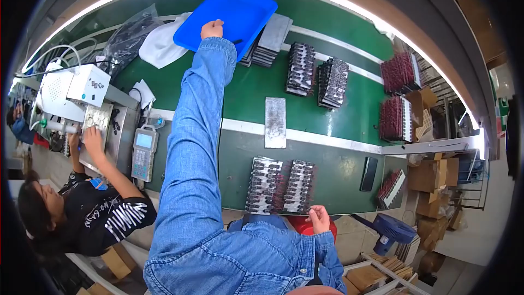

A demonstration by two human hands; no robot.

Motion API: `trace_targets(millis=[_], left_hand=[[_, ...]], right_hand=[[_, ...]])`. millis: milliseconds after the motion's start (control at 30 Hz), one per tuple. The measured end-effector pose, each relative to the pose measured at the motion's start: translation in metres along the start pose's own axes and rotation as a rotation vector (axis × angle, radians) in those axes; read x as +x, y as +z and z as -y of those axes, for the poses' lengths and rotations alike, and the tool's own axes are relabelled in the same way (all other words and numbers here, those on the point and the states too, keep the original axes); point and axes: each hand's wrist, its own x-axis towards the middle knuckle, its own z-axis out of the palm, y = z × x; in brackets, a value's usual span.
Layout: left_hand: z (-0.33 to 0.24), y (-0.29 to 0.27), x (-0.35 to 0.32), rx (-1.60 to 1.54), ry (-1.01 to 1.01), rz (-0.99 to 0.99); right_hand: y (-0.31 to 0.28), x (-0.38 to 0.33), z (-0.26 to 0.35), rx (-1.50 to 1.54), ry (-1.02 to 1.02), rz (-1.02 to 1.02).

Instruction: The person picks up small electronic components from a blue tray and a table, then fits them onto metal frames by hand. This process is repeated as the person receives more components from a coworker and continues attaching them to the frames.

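- Left hand, closed on the near edge of a blue tray, is stretched far across the green tabletop.
- Right hand, seemingly loosely curled, is rested by stacked dark parts at the near edge.

The blue tray looks like smooth, slightly glossy plastic. The counter has a matt green surface. A flat plate looks like dull grey metal. The person's sleeves are faded denim cloth.
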Motion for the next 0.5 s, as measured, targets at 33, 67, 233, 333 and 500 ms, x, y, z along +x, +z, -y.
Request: trace_targets(millis=[33, 67, 233, 333, 500], left_hand=[[0.001, -0.013, -0.005, -0.075, 0.034, 0.012], [0.002, -0.026, -0.011, -0.150, 0.067, 0.022], [-0.004, -0.103, -0.092, -0.523, 0.249, 0.035], [0.007, -0.166, -0.185, -0.526, 0.195, 0.009], [0.157, -0.232, -0.364, 0.035, -0.009, -0.348]], right_hand=[[0.010, -0.004, 0.002, 0.027, -0.009, 0.005], [0.020, -0.007, 0.004, 0.052, -0.018, 0.012], [0.024, 0.026, 0.013, 0.044, -0.047, 0.113], [0.040, 0.038, 0.014, -0.001, -0.056, 0.203], [0.060, 0.037, 0.025, -0.070, -0.036, 0.338]])
